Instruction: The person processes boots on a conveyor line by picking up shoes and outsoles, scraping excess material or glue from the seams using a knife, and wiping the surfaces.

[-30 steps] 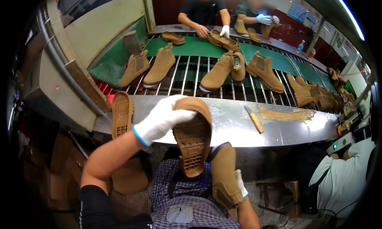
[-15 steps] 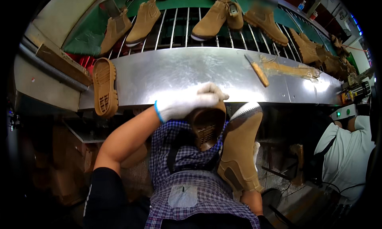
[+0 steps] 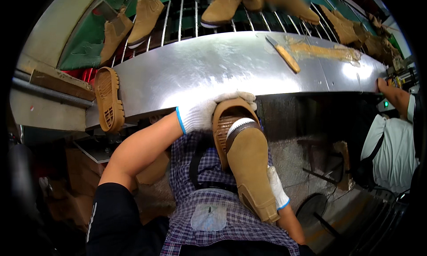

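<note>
Boot (image 3: 249, 162), centre: no readable lettering
Sole (image 3: 221, 129), centre: no readable numbers
Apron patch (image 3: 208, 217), lower centre: no readable words
Knife handle (image 3: 288, 59), upper right: no readable label

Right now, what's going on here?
The person's gloved left hand holds a brown sole; the gloved right hand holds a tan boot, its toe overlapping the sole in view. Whether they touch is unclear. A knife lies on the metal bench, another sole sits at its left end, and more boots rest beyond.
</note>
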`<state>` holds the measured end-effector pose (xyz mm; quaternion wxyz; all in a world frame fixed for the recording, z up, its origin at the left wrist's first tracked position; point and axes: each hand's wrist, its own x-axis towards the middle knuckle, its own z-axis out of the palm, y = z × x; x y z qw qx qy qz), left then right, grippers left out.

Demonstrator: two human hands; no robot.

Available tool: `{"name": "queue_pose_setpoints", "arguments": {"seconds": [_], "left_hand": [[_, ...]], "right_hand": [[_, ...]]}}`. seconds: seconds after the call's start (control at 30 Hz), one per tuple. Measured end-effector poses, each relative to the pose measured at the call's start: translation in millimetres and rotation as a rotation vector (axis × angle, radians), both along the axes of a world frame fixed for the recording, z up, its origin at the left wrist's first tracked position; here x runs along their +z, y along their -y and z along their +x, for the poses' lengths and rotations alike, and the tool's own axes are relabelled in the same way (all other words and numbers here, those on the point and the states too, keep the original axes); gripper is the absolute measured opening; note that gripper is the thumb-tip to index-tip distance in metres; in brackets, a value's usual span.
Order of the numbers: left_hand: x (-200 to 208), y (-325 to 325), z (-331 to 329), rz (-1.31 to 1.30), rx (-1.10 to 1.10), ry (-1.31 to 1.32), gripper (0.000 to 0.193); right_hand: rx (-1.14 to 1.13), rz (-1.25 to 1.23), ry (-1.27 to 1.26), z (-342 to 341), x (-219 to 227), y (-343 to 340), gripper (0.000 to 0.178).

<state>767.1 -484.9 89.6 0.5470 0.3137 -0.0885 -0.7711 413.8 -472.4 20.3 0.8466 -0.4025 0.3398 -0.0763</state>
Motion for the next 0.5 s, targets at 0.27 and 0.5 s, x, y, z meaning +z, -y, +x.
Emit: {"name": "queue_pose_setpoints", "arguments": {"seconds": [0.27, 0.5], "left_hand": [[25, 44, 1, -0.050, -0.067, 0.236, 0.045], [-53, 15, 22, 0.012, 0.030, 0.098, 0.051]], "right_hand": [[-0.163, 0.190, 0.003, -4, 1, -5, 0.077], [-0.245, 0.415, -0.075, 9, 5, -6, 0.053]]}}
